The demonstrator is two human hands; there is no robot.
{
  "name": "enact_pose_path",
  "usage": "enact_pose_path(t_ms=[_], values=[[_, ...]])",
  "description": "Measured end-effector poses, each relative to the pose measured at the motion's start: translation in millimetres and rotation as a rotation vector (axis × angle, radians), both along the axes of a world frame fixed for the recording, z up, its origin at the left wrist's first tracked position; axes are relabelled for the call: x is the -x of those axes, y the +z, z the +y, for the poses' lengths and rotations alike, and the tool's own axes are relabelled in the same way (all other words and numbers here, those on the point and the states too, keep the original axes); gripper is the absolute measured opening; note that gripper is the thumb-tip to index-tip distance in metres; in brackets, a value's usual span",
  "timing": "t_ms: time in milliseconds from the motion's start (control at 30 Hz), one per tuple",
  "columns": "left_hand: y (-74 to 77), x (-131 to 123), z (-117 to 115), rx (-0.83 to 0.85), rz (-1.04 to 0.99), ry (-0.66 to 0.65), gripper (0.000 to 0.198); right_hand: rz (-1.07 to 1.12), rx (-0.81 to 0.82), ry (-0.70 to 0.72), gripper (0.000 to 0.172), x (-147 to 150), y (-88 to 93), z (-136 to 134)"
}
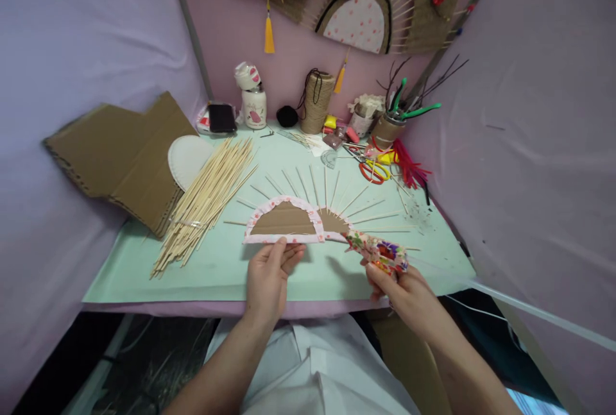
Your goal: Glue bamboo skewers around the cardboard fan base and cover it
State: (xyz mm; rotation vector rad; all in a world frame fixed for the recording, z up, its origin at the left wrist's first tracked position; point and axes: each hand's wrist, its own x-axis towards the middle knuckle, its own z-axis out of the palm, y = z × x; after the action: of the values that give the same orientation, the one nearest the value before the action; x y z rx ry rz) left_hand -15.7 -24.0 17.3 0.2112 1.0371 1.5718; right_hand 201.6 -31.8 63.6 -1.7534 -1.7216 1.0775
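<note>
My left hand (pixel 267 277) pinches the lower edge of a half-round cardboard piece (pixel 283 218) between thumb and fingers. Pink-and-white patterned fabric is folded over its rim, and bare brown cardboard shows inside. In my right hand (pixel 397 287) is a glue gun (pixel 378 249) with a colourful flowered covering, its nozzle pointing left toward the piece. Behind lies a second half-round cardboard base (pixel 332 221), partly hidden by the held piece. Thin wooden sticks (pixel 366 215) fan out around that base on the table.
A bundle of wooden sticks (pixel 206 203), a white oval (pixel 187 161) and a folded cardboard sheet (pixel 120 152) lie at left. Twine (pixel 317 104), a white jar (pixel 254 107), scissors (pixel 374 172) and green-handled pliers (pixel 409 110) sit toward the back. Finished woven fans (pixel 359 20) hang above.
</note>
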Motion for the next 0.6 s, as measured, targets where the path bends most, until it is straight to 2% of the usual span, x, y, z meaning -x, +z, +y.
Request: enact_pose_path(t_ms=[133,233,400,600], values=[[9.2,-4.8,-2.6,0.014,-0.091,-0.054,0.034,0.393,-0.044,-0.252,0.029,16.8,0.5,11.3],[11.9,-11.7,-6.7,0.011,-0.111,-0.092,0.034,0.652,-0.043,-0.351,0.041,31.4,-3.8,20.0],[11.8,-21.5,-11.1,0.011,-0.096,-0.129,0.036,0.756,0.057,-0.373,0.045,39.4,-12.5,25.8],[9.8,-25.1,-10.3,0.024,-0.084,-0.146,0.039,0.816,0.139,-0.399,0.050,37.7,-10.8,25.7]])
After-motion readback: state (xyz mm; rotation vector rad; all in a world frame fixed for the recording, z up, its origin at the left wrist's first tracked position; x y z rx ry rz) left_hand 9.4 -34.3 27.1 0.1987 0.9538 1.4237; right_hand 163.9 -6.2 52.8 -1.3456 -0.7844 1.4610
